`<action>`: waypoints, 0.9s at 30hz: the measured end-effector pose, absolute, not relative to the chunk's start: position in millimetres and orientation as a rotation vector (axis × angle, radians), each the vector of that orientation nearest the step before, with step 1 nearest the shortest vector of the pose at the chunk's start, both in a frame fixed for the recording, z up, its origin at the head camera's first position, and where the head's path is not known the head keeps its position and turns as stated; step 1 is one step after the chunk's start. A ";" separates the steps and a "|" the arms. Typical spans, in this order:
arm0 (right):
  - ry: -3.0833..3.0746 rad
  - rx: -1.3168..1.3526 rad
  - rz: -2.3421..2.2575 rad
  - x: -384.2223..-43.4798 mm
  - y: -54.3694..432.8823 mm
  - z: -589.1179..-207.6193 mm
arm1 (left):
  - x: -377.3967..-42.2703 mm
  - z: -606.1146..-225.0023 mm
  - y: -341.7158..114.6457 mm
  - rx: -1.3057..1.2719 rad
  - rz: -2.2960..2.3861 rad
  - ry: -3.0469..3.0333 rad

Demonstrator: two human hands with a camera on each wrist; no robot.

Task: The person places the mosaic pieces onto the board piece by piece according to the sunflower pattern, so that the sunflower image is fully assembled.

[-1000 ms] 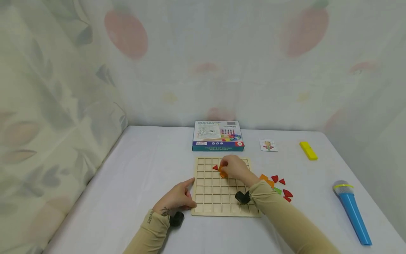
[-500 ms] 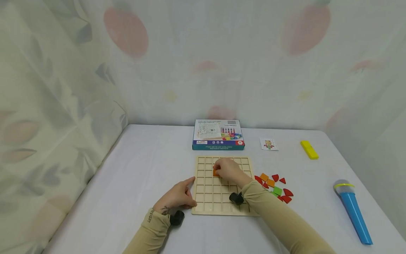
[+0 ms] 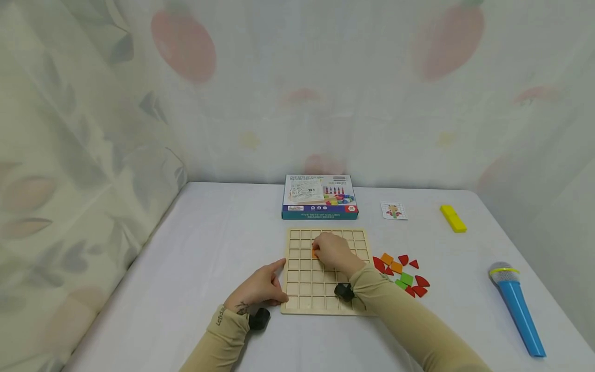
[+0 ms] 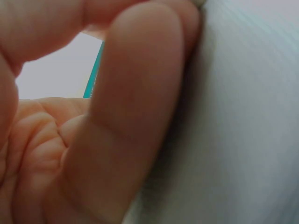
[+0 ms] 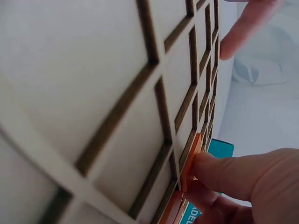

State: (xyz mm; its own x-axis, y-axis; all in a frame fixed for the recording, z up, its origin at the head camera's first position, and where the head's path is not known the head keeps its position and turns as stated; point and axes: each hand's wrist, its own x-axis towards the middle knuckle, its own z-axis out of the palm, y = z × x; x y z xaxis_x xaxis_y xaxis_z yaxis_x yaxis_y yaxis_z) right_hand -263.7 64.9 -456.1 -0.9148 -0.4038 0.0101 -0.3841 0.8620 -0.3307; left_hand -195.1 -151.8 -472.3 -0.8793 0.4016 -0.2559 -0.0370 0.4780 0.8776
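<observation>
A wooden grid board [image 3: 305, 290] lies flat on the table. My right hand [image 3: 333, 251] is over its upper part, pinching an orange square tile [image 5: 190, 161] at one of the cells. A second orange piece [image 5: 172, 208] sits beside that tile in the right wrist view. The hand hides most of the cells around it, and the red triangle there is nearly covered. My left hand [image 3: 255, 289] rests at the board's left edge, index finger and thumb extended and touching the rim. Its palm and fingers [image 4: 135, 84] fill the left wrist view.
Loose red pieces [image 3: 420, 291], orange tiles [image 3: 387, 259] and green tiles [image 3: 406, 279] lie right of the board. Behind it stands a printed box [image 3: 319, 197]. A picture card [image 3: 393, 210], a yellow block [image 3: 453, 218] and a toy microphone [image 3: 517, 310] are further right.
My right hand has moved slightly left across the board with the orange tile, then stayed nearly still over the last half second. The left hand has kept its place.
</observation>
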 end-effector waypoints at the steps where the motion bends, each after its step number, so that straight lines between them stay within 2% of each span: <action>1: 2.979 -0.635 -0.498 -263.5 64.8 -456.7 | -195.0 -472.0 -151.7 0.301 1.379 2.299; 8: 2.991 -0.565 -0.551 -260.1 75.5 -438.0 | -194.6 -472.2 -151.3 0.287 1.385 2.291; 15: 3.020 -0.435 -0.599 -262.1 128.7 -410.7 | -194.8 -471.2 -151.1 0.283 1.375 2.304; 21: 2.999 -0.295 -0.575 -256.9 178.5 -411.6 | -194.2 -470.1 -150.3 0.275 1.371 2.306; 27: 2.925 -0.192 -0.469 -248.6 206.3 -424.5 | -194.8 -471.2 -151.0 0.272 1.366 2.310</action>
